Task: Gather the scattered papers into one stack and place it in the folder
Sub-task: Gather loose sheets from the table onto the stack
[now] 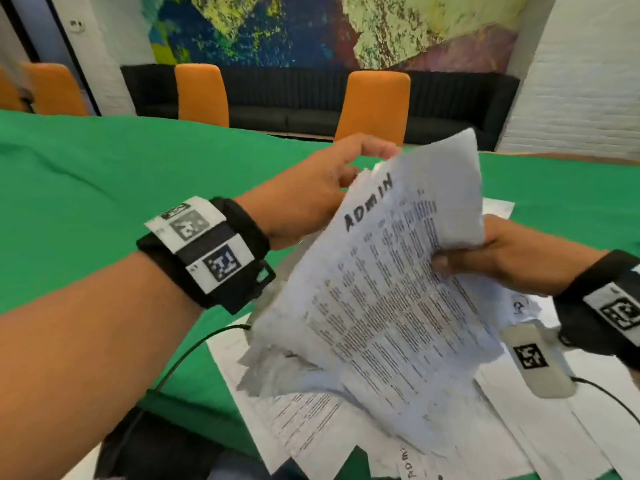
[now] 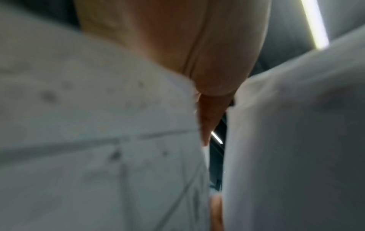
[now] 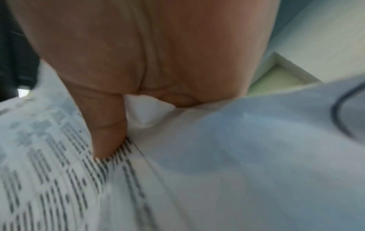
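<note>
Loose papers (image 1: 467,420) cover the green counter (image 1: 104,188) at five o'clock. The ragged raised stack (image 1: 391,278) could spill: right hand (image 1: 512,258) pinches one edge, left hand's (image 1: 311,199) grip is hidden behind it.

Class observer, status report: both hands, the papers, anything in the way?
Right hand pinches held sheaf, thumb on print. Left hand at its far edge, grip unclear. More loose sheets on green table. No folder seen.
</note>
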`<state>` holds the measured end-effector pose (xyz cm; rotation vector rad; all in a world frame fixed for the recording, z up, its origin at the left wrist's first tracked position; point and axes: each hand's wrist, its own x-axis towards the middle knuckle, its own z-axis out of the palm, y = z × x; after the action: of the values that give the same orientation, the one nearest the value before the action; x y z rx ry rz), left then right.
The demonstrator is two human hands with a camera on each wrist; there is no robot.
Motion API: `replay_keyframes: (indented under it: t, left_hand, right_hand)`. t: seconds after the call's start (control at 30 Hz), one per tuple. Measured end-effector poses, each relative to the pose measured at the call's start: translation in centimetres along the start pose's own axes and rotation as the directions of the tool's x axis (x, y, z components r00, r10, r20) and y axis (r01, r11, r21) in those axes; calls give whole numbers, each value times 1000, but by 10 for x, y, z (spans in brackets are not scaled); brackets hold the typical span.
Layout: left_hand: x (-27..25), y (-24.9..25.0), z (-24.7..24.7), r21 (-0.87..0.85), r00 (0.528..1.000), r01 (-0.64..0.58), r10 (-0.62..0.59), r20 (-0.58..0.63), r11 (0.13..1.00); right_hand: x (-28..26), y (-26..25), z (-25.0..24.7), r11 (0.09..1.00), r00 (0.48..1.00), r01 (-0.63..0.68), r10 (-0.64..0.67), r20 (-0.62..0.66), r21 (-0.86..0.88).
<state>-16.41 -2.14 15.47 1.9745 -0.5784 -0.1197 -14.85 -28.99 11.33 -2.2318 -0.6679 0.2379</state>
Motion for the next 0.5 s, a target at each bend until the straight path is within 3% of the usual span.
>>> replay_keyframes:
  t: [0.1,0.17,0.2,0.23,0.27,0.3,0.33,0.37,0.43,0.5]
  left_hand:
    - [-13,-21,-18,-21,984,151,-153,-89,988]
    - [-38,-51,-29,149,955,288,-273,-112,946]
    - [-57,-69,-32,243,925,379,-376,-61,893]
    - [-81,-86,-29,324,860,473,-509,31,819]
    - [-107,-104,-23,379,757,556,-639,139,740]
    - [-133,-117,-12,394,650,618,-724,232,681]
    - [-155,-127,1,368,579,666,-761,292,649]
    - [-173,-134,15,298,578,698,-758,302,651]
    - [-196,-142,37,-8,630,760,-733,256,650]
    - [-202,-143,54,-375,635,762,-722,275,528]
  right_hand:
    - [-9,35,-16,982,985,-1,33,-168,187]
    - [-16,67,-31,927,944,8,116,-309,374]
    - [-21,80,-38,890,911,7,183,-370,457]
    - [-25,93,-43,851,878,3,250,-409,525]
    - [-28,104,-45,817,855,2,297,-424,577]
    - [-32,112,-45,782,844,-4,336,-418,623]
    - [-34,118,-43,747,842,-11,365,-396,664]
    - [-34,122,-39,719,842,-21,387,-376,695]
    - [-31,122,-27,697,841,-54,417,-343,715]
    - [-26,120,-16,697,864,-99,414,-286,710]
